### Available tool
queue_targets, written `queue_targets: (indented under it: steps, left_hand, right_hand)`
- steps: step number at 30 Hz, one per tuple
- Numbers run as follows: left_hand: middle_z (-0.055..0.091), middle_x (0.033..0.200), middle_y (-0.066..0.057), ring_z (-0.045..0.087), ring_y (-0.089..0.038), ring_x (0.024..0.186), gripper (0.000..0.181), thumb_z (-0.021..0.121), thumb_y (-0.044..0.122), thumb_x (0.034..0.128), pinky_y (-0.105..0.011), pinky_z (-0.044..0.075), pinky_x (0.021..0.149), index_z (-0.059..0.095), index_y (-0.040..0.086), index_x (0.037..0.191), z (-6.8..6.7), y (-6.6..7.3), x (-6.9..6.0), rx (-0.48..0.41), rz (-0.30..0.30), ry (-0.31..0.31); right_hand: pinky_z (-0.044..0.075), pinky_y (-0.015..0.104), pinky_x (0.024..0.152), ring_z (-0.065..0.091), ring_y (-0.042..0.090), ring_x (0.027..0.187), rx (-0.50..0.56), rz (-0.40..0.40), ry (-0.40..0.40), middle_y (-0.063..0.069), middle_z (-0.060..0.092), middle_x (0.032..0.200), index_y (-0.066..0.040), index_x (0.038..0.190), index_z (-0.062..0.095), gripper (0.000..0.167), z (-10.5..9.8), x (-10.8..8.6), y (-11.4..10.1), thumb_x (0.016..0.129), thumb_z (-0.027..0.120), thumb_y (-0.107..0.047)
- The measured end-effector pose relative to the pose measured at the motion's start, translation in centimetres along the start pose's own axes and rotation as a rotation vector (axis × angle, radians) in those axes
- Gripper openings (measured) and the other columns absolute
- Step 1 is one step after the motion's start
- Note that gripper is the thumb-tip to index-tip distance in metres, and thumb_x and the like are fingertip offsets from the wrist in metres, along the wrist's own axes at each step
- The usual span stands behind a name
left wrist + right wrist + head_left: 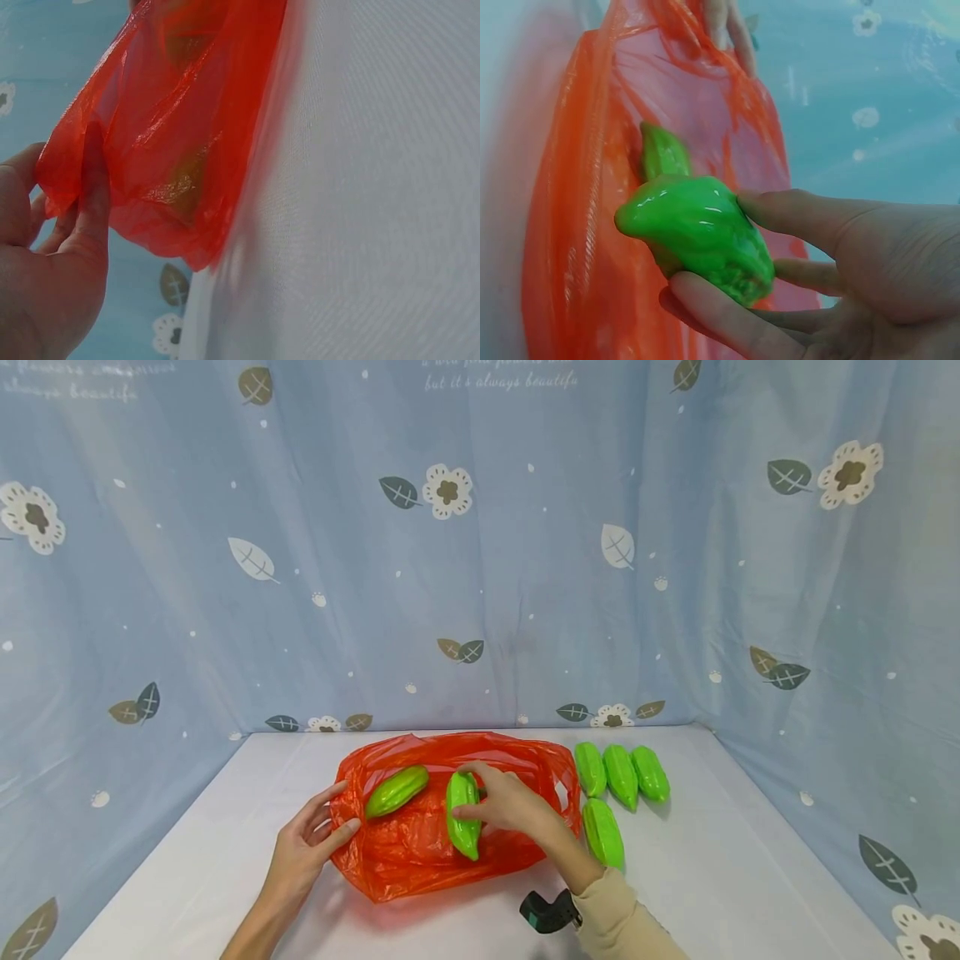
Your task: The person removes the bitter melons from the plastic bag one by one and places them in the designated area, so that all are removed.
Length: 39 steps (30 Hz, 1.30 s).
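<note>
Free passages and obstructions

In the head view, the white tabletop (757, 868) offers wide passage at lower right. At bottom centre, a lane runs between the left forearm (262, 910) and a black wrist device (547, 913). The red bag (408, 852) opens upward; the right hand (506, 797), pinching a green fruit (462, 827), blocks its middle, the left hand (300, 843) its left edge, and a second fruit (397, 792) its left interior. Four further fruits (621, 775) obstruct the right side. A patterned curtain (525, 568) bounds the rear and both flanks.
</note>
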<state>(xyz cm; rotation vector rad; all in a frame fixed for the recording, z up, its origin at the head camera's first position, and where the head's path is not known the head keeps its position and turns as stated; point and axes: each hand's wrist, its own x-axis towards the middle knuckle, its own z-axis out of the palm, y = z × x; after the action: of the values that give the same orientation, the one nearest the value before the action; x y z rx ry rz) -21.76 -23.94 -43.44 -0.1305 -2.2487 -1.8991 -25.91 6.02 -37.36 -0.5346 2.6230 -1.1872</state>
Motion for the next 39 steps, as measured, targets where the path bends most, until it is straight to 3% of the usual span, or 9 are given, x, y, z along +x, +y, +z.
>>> queue_targets:
  steps: [9, 19, 26, 34, 39]
  left_hand:
    - [0.063, 0.119, 0.011, 0.067, -0.002, 0.103, 0.06, 0.071, 0.012, 0.0906, -0.019, 0.056, 0.082, 0.046, 0.014, 0.145, -0.1, 0.0, 0.0, -0.004, 0.019, -0.003]
    - [0.063, 0.119, 0.012, 0.067, -0.001, 0.103, 0.06, 0.071, 0.012, 0.0903, -0.018, 0.056, 0.082, 0.047, 0.014, 0.145, -0.1, -0.1, 0.0, -0.004, 0.018, 0.003]
    - [0.063, 0.119, 0.011, 0.067, -0.002, 0.103, 0.06, 0.071, 0.013, 0.0905, -0.018, 0.056, 0.082, 0.046, 0.015, 0.145, -0.1, -0.1, 0.1, -0.002, 0.016, -0.01]
    - [0.063, 0.119, 0.011, 0.067, -0.002, 0.103, 0.061, 0.071, 0.014, 0.0905, -0.019, 0.057, 0.082, 0.046, 0.015, 0.146, -0.1, -0.1, 0.1, 0.006, 0.015, -0.016]
    - [0.062, 0.119, 0.011, 0.067, -0.002, 0.102, 0.06, 0.071, 0.014, 0.0906, -0.019, 0.056, 0.083, 0.046, 0.015, 0.145, -0.1, -0.2, 0.1, 0.011, 0.01, -0.012]
  right_hand:
    - [0.059, 0.029, 0.065, 0.069, 0.018, 0.07, -0.015, -0.039, 0.035, 0.012, 0.058, 0.126, -0.017, 0.142, 0.046, 0.067, -2.1, -1.2, 0.8, 0.084, 0.078, -0.031]
    - [0.058, 0.028, 0.067, 0.07, 0.021, 0.063, -0.007, -0.019, 0.05, 0.011, 0.064, 0.111, -0.019, 0.142, 0.045, 0.069, -4.1, -2.9, 1.6, 0.083, 0.079, -0.031]
    - [0.06, 0.032, 0.066, 0.069, 0.018, 0.084, 0.039, -0.021, 0.071, 0.013, 0.06, 0.124, -0.019, 0.141, 0.047, 0.067, -5.3, -4.5, 1.9, 0.083, 0.079, -0.028]
    - [0.06, 0.032, 0.069, 0.064, 0.026, 0.104, 0.026, -0.038, 0.067, 0.014, 0.058, 0.13, -0.018, 0.142, 0.045, 0.066, -7.0, -6.2, 2.9, 0.085, 0.076, -0.032]
    - [0.058, 0.031, 0.068, 0.066, 0.025, 0.099, -0.034, -0.045, 0.092, 0.017, 0.059, 0.128, -0.019, 0.143, 0.044, 0.067, -8.0, -7.2, 3.8, 0.086, 0.076, -0.035]
